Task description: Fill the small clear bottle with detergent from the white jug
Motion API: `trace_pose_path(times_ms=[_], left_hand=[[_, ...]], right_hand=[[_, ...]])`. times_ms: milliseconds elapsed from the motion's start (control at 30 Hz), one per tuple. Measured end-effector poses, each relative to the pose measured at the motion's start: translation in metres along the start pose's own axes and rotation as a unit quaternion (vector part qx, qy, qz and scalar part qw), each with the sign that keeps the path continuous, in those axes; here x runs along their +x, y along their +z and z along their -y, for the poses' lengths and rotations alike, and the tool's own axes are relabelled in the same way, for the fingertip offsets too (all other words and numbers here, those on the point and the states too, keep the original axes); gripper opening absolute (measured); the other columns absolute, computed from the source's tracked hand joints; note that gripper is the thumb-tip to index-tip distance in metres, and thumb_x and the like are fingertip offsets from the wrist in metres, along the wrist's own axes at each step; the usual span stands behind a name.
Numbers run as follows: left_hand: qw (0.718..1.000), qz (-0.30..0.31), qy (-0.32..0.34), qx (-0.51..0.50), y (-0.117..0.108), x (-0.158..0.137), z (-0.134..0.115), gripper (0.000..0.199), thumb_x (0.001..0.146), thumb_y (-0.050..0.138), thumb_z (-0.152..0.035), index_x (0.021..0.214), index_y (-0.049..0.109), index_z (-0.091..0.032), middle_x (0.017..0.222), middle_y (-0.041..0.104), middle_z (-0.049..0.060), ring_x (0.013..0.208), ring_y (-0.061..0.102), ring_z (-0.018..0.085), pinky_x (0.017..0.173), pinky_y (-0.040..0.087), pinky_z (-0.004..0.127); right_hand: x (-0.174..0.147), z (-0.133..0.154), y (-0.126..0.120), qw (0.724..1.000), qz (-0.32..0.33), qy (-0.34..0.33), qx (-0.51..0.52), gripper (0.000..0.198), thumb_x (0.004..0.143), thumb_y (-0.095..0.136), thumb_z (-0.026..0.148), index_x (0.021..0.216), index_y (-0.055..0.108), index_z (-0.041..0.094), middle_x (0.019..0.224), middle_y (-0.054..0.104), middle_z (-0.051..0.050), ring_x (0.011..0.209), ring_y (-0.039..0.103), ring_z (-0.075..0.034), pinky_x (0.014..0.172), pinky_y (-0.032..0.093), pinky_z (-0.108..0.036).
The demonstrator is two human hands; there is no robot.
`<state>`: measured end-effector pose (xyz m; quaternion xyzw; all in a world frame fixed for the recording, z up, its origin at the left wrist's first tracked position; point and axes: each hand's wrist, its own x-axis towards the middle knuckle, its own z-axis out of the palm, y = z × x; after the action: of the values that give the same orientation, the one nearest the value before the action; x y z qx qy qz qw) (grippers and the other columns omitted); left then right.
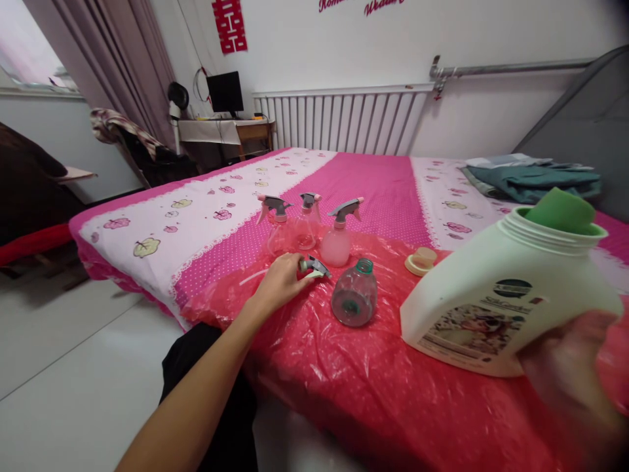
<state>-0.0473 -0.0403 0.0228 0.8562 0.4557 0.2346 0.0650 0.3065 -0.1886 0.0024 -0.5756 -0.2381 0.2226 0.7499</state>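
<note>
Wall, left: a red paper character (229,26) is hung, its top cut off by the frame.
Left hand (279,280): the grey and pale-green spray head (317,266) is gripped between thumb and fingers, partly hidden by them.
Pink spray bottles (335,246): three are stood together just beyond.
Clear bottle (354,301): stood uncapped near the spray head; red sheet (344,373) is left open toward the bed's near edge.
Lettering (376,8): "Wedd" can be read; the rest is cropped.
Beige cap (420,261): laid beyond the gap between bottle and jug.
Jug (472,288): "Garden" can be read; smaller print is illegible.
Right hand (565,351): blurred, fingers clamped on the jug's lower right.
</note>
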Motion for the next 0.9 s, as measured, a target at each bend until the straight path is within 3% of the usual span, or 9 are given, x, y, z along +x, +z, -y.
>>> trace_pose_path(times_ms=[100, 233, 433, 533, 633, 900], left_hand=[[1.0, -0.006, 0.01, 0.007, 0.002, -0.001, -0.001, 0.029, 0.09, 0.068, -0.039, 0.11, 0.061, -0.018, 0.108, 0.066, 0.011, 0.102, 0.064, 0.027, 0.092, 0.05, 0.04], [1.0, -0.002, 0.005, 0.026, 0.006, -0.001, 0.0, 0.053, 0.086, 0.071, -0.034, 0.132, 0.054, -0.017, 0.125, 0.059, 0.014, 0.114, 0.062, 0.03, 0.097, 0.052, 0.043], [0.998, 0.007, -0.006, 0.056, 0.008, -0.002, 0.001, 0.054, 0.084, 0.074, -0.036, 0.131, 0.054, -0.017, 0.135, 0.057, 0.016, 0.116, 0.065, 0.031, 0.094, 0.055, 0.042], [0.999, 0.0, 0.009, 0.047, 0.007, -0.001, -0.001, 0.043, 0.089, 0.07, -0.039, 0.124, 0.057, -0.018, 0.126, 0.067, 0.014, 0.117, 0.066, 0.032, 0.096, 0.053, 0.042], [0.999, 0.0, 0.003, 0.045, 0.004, 0.0, -0.005, 0.035, 0.091, 0.067, -0.044, 0.116, 0.062, -0.02, 0.112, 0.074, 0.011, 0.104, 0.07, 0.03, 0.087, 0.053, 0.04], [0.999, 0.001, -0.032, 0.042, -0.001, 0.0, -0.009, 0.035, 0.092, 0.063, -0.056, 0.091, 0.065, -0.021, 0.086, 0.073, 0.008, 0.079, 0.07, 0.027, 0.067, 0.046, 0.036]], right_hand=[[0.001, -0.001, 0.0, 1.0, 0.014, -0.018, 0.011, 0.085, 0.082, 0.024, 0.094, 0.135, 0.06, 0.037, 0.146, 0.061, 0.002, 0.141, 0.052, -0.025, 0.122, 0.039, -0.052], [0.002, -0.002, 0.0, 0.999, 0.006, -0.026, 0.024, 0.086, 0.084, 0.023, 0.092, 0.135, 0.06, 0.035, 0.146, 0.061, 0.001, 0.143, 0.049, -0.024, 0.125, 0.033, -0.05], [0.003, -0.003, -0.001, 0.999, 0.009, -0.029, 0.021, 0.087, 0.083, 0.024, 0.093, 0.137, 0.06, 0.035, 0.145, 0.062, 0.001, 0.143, 0.05, -0.025, 0.124, 0.035, -0.052], [0.003, -0.002, -0.002, 0.999, 0.016, -0.027, 0.018, 0.089, 0.082, 0.024, 0.094, 0.138, 0.059, 0.035, 0.146, 0.061, 0.001, 0.143, 0.049, -0.025, 0.121, 0.04, -0.052], [0.002, -0.001, 0.0, 0.999, 0.017, -0.019, 0.02, 0.09, 0.082, 0.022, 0.095, 0.138, 0.059, 0.035, 0.146, 0.061, 0.0, 0.142, 0.05, -0.026, 0.12, 0.041, -0.054], [0.0, 0.002, 0.003, 1.0, 0.01, -0.022, 0.015, 0.087, 0.082, 0.024, 0.094, 0.136, 0.06, 0.035, 0.147, 0.06, 0.001, 0.143, 0.049, -0.025, 0.122, 0.038, -0.052]])
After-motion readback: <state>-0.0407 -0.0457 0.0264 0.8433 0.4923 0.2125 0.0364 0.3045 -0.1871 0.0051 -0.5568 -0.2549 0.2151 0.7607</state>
